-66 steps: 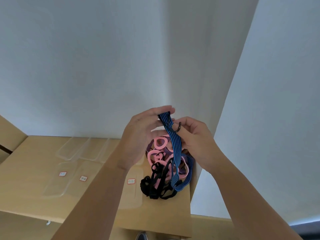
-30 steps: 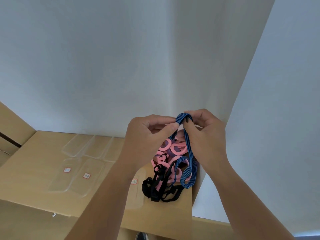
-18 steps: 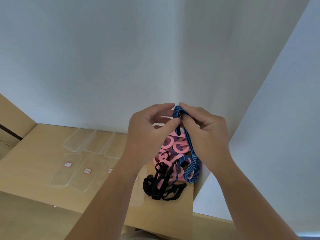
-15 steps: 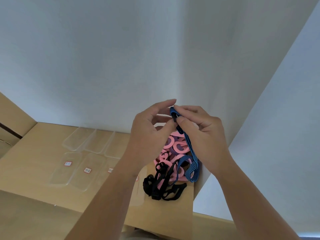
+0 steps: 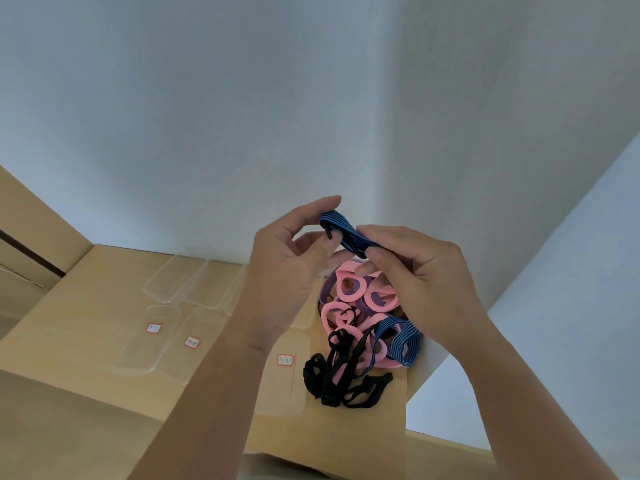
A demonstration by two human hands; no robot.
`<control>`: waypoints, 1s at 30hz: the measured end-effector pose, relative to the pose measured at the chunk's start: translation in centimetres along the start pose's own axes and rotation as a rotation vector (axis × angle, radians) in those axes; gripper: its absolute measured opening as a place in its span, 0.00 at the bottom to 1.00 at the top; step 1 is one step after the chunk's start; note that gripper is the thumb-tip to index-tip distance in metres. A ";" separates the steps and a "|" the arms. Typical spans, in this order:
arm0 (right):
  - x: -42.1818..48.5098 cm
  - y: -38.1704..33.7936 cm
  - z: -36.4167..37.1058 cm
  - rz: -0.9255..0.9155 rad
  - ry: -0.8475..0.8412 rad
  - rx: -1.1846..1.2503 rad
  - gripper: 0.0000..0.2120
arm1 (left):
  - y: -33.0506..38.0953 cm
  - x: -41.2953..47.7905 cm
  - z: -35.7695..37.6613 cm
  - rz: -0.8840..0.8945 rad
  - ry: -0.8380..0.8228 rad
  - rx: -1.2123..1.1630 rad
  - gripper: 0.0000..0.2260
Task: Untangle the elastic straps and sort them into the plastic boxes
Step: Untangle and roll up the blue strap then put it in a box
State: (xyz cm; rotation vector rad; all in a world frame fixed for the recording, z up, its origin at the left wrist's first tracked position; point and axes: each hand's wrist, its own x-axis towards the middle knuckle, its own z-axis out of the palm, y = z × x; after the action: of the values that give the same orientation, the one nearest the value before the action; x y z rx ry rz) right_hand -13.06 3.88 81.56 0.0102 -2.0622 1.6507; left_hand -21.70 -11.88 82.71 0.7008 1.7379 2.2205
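Blue striped strap (image 5: 341,232) sits raised above the tangle, stretched short between both hands in front of the white wall (image 5: 242,116). The left hand (image 5: 287,271) reaches up from the lower left, forefinger extended over the top, and pinches the strap with its thumb at the end beside a small black hook (image 5: 328,233). The right hand (image 5: 419,278), palm turned inward, grips the strap between curled fingers and thumb just beside it. The strap's lower loop lies on the pile of pink straps (image 5: 349,289) and black straps (image 5: 332,379) at the right edge of the cardboard box (image 5: 86,306). Clear plastic boxes (image 5: 166,282) lie to the left of the pile.
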 end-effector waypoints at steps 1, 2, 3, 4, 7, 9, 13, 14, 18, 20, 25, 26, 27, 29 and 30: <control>0.1 0.0 0.0 -0.035 0.007 -0.060 0.19 | 0.0 0.1 -0.1 -0.003 0.006 -0.012 0.17; 0.3 0.1 0.1 -0.064 0.017 -0.102 0.19 | 0.0 0.1 -0.2 -0.005 0.013 -0.029 0.17; 0.4 0.1 0.3 -0.084 0.028 -0.125 0.19 | 0.1 0.2 -0.2 -0.009 0.021 -0.050 0.16; 0.5 0.1 0.6 -0.098 0.038 -0.135 0.20 | 0.2 0.2 -0.3 -0.014 0.029 -0.073 0.16; 0.4 0.0 1.8 -0.135 0.118 -0.170 0.22 | 0.5 0.2 -0.5 -0.028 0.031 -0.142 0.15; 0.3 -0.1 2.3 -0.160 0.186 -0.171 0.23 | 0.6 0.1 -0.6 -0.028 0.027 -0.170 0.15; 0.2 -0.4 2.9 -0.152 0.140 -0.030 0.20 | 0.5 -0.4 -0.5 -0.024 0.083 -0.224 0.15; 0.2 -0.5 3.0 -0.130 0.124 0.025 0.18 | 0.4 -0.6 -0.5 -0.027 0.095 -0.245 0.16; -0.1 -0.8 3.3 -0.045 0.159 0.243 0.16 | -0.2 -1.7 -0.2 -0.033 0.129 -0.308 0.20; -0.3 -1.0 3.3 0.001 0.186 0.307 0.15 | -0.4 -2.2 -0.5 -0.042 0.133 -0.294 0.19; -0.6 -1.1 2.0 0.082 0.165 0.376 0.11 | 0.4 -2.7 -2.0 -0.150 0.066 -0.231 0.11; -0.6 -1.2 1.8 0.095 0.157 0.401 0.09 | 0.6 -2.7 -2.0 -0.140 0.073 -0.152 0.08; -0.7 -1.3 1.6 0.106 0.151 0.425 0.08 | 0.8 -2.6 -1.8 -0.113 0.084 -0.044 0.05; -0.7 -1.2 1.4 0.122 0.159 0.456 0.06 | 1.0 -2.5 -1.2 -0.065 0.073 0.174 0.03; -0.7 -1.2 1.4 0.128 0.179 0.459 0.05 | 1.1 -2.4 -0.8 -0.054 0.053 0.244 0.04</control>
State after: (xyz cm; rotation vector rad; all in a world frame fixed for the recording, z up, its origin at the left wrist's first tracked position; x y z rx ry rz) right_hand -12.62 2.12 82.22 -0.1126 -1.5462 2.0882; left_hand -19.88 -13.93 83.10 0.6408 2.0518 2.0302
